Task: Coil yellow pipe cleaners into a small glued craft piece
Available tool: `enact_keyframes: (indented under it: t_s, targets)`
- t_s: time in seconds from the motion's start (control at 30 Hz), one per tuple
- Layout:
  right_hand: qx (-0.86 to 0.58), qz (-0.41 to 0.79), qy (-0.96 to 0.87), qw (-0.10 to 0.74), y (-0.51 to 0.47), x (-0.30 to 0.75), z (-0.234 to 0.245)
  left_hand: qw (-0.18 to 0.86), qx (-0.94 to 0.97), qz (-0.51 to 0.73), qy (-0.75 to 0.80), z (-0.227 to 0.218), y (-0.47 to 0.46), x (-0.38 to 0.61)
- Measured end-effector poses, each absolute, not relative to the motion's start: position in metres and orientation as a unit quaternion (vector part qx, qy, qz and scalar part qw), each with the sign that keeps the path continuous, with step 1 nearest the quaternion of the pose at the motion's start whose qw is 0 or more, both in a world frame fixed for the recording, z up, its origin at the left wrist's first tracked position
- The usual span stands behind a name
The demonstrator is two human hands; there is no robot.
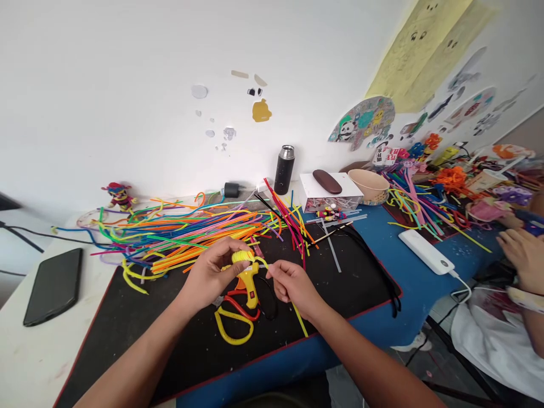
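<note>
My left hand [212, 269] is closed around a coil of yellow pipe cleaner [242, 258], holding it above the mat. From the coil a short yellow length runs to my right hand [293, 286], whose thumb and fingers pinch it. Below my right hand a yellow strand [300, 322] shows on the mat; whether it joins the pinched length is hidden. Just under the coil lies a yellow hot glue gun [251, 286], partly covered by my left hand. Scissors with yellow and red handles [233, 328] lie beside it, their blades hidden.
Many coloured pipe cleaners [178, 229] spread across the back of the black mat [340, 306]. Behind stand a black bottle [284, 170], a white box [314, 190] and a bowl [369, 186]. A white power bank [426, 251] lies right, near another person's hand [522, 255]. A tablet [54, 286] lies left.
</note>
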State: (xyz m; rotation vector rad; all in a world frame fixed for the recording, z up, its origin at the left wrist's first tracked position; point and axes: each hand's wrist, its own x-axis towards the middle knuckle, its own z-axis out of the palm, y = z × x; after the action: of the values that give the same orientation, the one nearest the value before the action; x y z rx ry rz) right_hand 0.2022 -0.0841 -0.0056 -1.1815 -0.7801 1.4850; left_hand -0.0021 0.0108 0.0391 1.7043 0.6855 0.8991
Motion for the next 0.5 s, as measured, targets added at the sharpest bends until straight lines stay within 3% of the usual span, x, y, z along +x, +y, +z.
enact_keyframes:
  t_s: [0.3, 0.5]
  targets:
    - [-0.543, 0.541, -0.454, 0.455, -0.074, 0.217, 0.001, 0.533, 0.718, 0.342, 0.289, 0.051, 0.010, -0.002]
    - [-0.557, 0.472, -0.519, 0.445, -0.070, 0.222, 0.011, 0.635, 0.655, 0.280, 0.299, 0.054, 0.008, -0.001]
